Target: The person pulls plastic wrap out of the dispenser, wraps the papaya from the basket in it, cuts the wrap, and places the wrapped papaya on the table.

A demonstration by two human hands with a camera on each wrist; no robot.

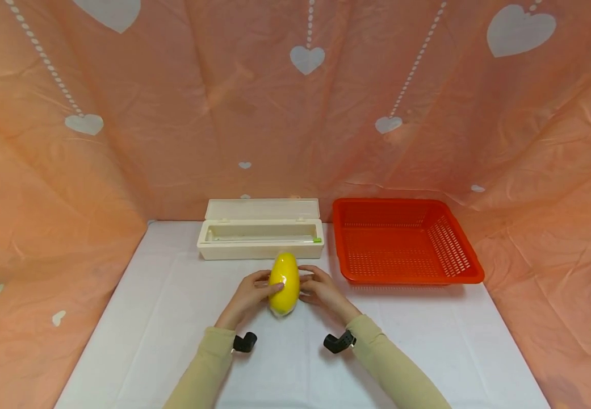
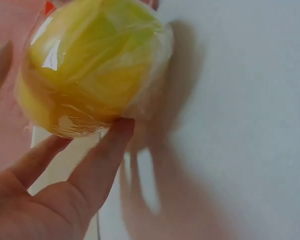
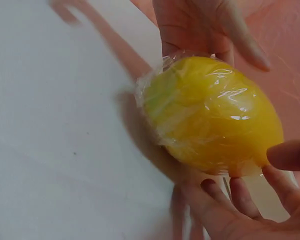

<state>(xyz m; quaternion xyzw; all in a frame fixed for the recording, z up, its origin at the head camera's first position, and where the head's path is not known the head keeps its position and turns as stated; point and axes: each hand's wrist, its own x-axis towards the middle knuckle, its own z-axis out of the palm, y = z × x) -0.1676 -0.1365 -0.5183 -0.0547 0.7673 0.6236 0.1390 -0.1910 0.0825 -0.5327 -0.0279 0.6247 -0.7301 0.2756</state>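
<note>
A yellow oblong fruit, greenish toward one end, is wrapped in shiny, creased clear film. Both hands hold it between them over the table. My left hand supports it from the left; two of its fingertips meet the underside, and the thumb crosses the front in the head view. From the right, my right hand cups it with bent, spread fingers, and its thumb sits at the fruit's end. Loose film bunches at the greenish end, seen in the right wrist view beside the left palm.
Behind the fruit stands a cream cling film box, lid raised, with a green tab at its right front. To its right is a red perforated basket. White cloth covers the table; a peach curtain hangs around it.
</note>
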